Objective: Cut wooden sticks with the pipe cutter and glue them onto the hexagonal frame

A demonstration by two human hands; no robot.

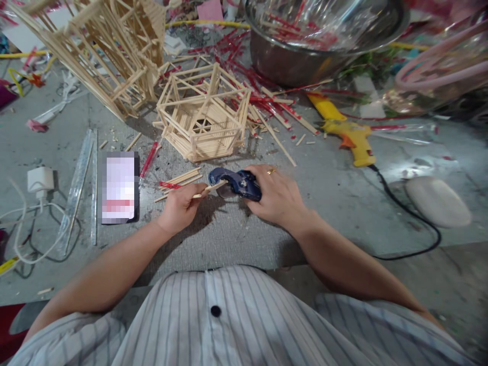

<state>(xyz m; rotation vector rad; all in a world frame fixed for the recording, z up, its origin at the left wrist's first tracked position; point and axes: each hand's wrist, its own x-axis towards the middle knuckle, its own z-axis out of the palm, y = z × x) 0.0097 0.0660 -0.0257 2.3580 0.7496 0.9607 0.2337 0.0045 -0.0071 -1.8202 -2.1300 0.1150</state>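
Just on my side of the hexagonal stick frame (204,114), my left hand (183,206) pinches a thin wooden stick (209,189) by its left end, fingers closed on it. It should be light, stiff and easily snapped. Its long axis runs left to right, with the tip pointing into the blue cutter (238,184) that my right hand (276,198) is wrapped around.

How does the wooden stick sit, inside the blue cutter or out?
Inside: the stick in the left hand has its tip in the blue cutter, which the right hand grips.
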